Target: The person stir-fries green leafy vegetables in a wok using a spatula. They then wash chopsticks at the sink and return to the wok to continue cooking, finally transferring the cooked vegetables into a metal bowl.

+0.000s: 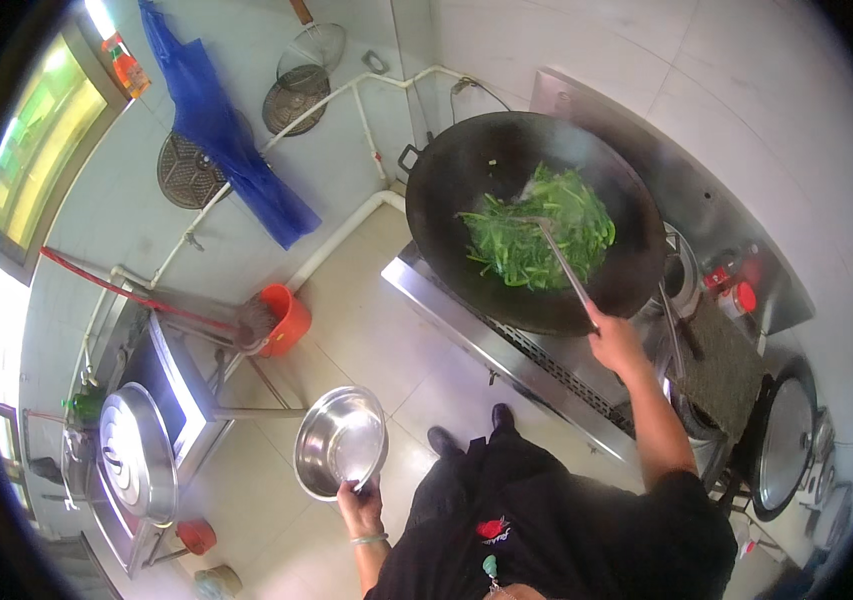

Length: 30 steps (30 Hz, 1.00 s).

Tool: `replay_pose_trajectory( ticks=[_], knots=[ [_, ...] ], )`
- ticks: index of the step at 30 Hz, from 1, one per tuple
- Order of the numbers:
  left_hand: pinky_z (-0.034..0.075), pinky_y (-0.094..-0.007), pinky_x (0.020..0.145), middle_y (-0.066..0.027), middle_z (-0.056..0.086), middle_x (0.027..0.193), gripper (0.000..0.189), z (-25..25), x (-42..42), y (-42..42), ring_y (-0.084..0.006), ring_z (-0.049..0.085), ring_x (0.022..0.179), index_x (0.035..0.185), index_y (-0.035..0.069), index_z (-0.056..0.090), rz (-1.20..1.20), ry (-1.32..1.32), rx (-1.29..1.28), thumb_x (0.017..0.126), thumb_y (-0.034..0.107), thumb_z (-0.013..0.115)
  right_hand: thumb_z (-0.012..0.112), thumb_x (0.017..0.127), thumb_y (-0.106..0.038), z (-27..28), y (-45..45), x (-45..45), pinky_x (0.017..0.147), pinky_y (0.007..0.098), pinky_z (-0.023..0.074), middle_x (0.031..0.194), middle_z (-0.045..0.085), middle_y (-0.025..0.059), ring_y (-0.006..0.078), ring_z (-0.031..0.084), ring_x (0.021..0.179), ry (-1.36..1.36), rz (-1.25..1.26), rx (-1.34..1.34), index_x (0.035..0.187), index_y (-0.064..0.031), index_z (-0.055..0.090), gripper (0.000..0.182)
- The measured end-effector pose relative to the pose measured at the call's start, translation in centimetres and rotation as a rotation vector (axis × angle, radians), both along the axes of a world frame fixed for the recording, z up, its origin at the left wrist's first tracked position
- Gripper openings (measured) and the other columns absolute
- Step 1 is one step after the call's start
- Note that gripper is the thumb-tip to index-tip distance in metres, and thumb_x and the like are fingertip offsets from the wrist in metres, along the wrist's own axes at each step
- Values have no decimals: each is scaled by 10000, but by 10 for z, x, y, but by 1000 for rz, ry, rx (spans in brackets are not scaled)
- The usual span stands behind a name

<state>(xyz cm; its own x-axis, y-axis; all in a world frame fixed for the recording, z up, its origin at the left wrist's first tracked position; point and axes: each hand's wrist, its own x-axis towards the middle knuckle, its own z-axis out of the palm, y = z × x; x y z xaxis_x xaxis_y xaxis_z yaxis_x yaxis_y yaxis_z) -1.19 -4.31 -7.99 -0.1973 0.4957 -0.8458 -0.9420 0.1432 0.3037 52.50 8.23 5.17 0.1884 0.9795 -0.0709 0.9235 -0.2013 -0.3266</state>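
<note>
My right hand [616, 343] grips the handle of a metal wok spatula [569, 268]. Its far end rests among chopped leafy greens [546, 232] in a large dark wok [441, 180]. A thin haze hangs over the wok's far side. Low on the left, my left hand [360, 504] holds a stainless steel bowl [321, 442] by its rim, out over the floor. The bowl is tilted and nothing shows inside it.
The wok sits on a steel stove [456, 296]. To its right are a steel pot [685, 259], a red-lidded jar [738, 298] and a large pan lid [785, 442]. On the left stand a steel sink [193, 412], a domed lid [137, 457] and an orange bucket [291, 322].
</note>
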Motion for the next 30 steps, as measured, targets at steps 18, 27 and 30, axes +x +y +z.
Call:
replay_pose_trajectory(
  ticks=[18, 27, 30],
  knots=[
    [561, -421, 865, -188, 599, 1108, 392, 58, -60, 58, -313, 610, 993, 1121, -77, 525, -169, 159, 233, 749, -2, 425, 630, 852, -71, 39, -9, -76, 406, 290, 436, 688, 586, 63, 117, 516, 450, 616, -440, -1, 1430, -140, 428, 617],
    [614, -413, 715, -177, 636, 880, 281, -16, -98, 38, -320, 652, 763, 1008, -88, 552, -68, 25, 31, 778, 47, 463, 619, 853, -103, 5, 101, -33, 446, 340, 484, 716, 626, 95, 185, 584, 484, 635, -559, 229, 1393, -74, 458, 565],
    [616, -406, 721, -178, 637, 883, 288, -2, -90, 61, -329, 652, 750, 1016, -90, 548, -64, 59, 50, 776, 48, 465, 624, 844, -146, -16, 121, -25, 590, 398, 531, 788, 662, 146, 280, 646, 618, 388, -496, 146, 1376, -86, 480, 555]
  ],
)
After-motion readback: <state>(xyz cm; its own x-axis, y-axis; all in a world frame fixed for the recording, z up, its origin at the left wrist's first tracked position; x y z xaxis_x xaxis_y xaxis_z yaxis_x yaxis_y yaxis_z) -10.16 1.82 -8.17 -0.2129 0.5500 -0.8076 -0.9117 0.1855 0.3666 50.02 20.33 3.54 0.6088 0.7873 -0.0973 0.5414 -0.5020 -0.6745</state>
